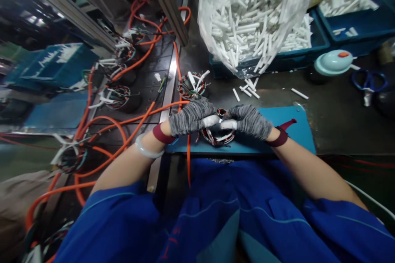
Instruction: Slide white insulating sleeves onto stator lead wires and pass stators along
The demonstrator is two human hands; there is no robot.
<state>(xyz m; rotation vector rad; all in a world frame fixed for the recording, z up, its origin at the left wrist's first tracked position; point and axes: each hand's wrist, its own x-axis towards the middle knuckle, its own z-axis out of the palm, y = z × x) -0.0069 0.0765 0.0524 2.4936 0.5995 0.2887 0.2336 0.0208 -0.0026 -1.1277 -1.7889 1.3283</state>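
Observation:
Both of my hands wear grey knit gloves with white fingertips. My left hand (191, 116) and my right hand (248, 120) meet over a wound motor stator (217, 135) that lies on a blue mat (286, 131). Their fingertips are pinched together at the top of the stator, on its wires or a white sleeve; what exactly they pinch is too small to tell. A pale bangle sits on my left wrist. A second stator (191, 85) with white sleeves sticking out stands just beyond my left hand.
A clear bag of white tube sleeves (251, 16) hangs over blue bins (348, 24) of the same sleeves. Loose sleeves (249, 88) lie on the dark bench. Blue scissors (368, 84) and a pale round lid (333, 62) lie at right. Orange cables (123, 125) and more stators (115, 96) sit left.

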